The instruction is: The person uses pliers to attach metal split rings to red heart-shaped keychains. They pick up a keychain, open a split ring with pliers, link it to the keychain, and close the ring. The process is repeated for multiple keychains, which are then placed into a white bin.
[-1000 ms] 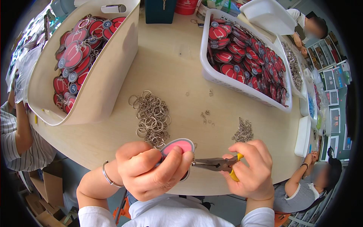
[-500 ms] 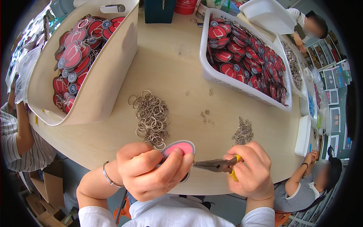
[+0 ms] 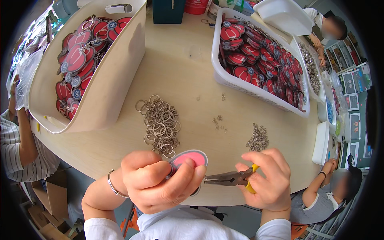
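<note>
My left hand (image 3: 162, 182) is closed around a flat oval charm (image 3: 195, 156), red-pink with a grey rim and partly covered by the fingers. In my right hand (image 3: 270, 182) is a pair of pliers (image 3: 230, 179) with yellow handles. The plier tips point left, close to the charm's right edge beside my left fingertips; a small metal bit seems to be at them, too small to make out. Just beyond my left hand lies a pile of split key rings (image 3: 161, 126), some with short chains. Past my right hand is a heap of tiny jump rings (image 3: 257, 138).
A cream bin (image 3: 126, 76) of charms with key rings stands far left. Far right, a white basket (image 3: 262, 96) holds more red charms. A few loose jump rings (image 3: 218, 120) lie mid-table. Other people sit left and right; white trays (image 3: 321, 144) line the right side.
My right hand and the pliers have shifted slightly right, and the handles look a little more spread. The charm has barely moved in my left hand.
</note>
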The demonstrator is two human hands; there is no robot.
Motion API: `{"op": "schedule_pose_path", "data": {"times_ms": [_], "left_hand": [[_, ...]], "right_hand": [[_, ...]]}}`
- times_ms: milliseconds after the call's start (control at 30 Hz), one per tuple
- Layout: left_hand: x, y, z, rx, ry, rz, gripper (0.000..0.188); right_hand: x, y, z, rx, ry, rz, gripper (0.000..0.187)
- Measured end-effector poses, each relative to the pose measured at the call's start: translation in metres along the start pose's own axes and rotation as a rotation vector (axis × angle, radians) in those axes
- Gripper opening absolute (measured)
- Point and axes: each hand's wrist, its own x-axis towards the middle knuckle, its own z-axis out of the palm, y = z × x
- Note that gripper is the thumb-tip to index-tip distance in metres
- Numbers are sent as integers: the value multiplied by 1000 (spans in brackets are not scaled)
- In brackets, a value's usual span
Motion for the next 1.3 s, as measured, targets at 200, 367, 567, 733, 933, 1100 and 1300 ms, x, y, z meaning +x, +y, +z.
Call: {"op": "schedule_pose_path", "data": {"times_ms": [200, 367, 567, 733, 933, 1100, 1300], "left_hand": [[1, 1, -1, -8, -11, 16, 33], [-1, 1, 2, 2, 18, 22, 34], [0, 1, 2, 0, 25, 28, 34], [-1, 1, 2, 1, 15, 34, 33], [0, -1, 1, -35, -17, 45, 32], [16, -7, -1, 16, 47, 53, 25], [75, -47, -61, 578, 37, -235, 11]], "right_hand": [[-1, -1, -1, 33, -12, -3, 20], [-2, 0, -1, 22, -12, -13, 20], [-1, -2, -4, 53, -28, 6, 20], [-6, -2, -2, 1, -17, -22, 19], [-9, -4, -2, -87, -18, -62, 17], [2, 5, -9, 108, -54, -14, 25], [26, 101, -29, 37, 212, 411, 26]]}}
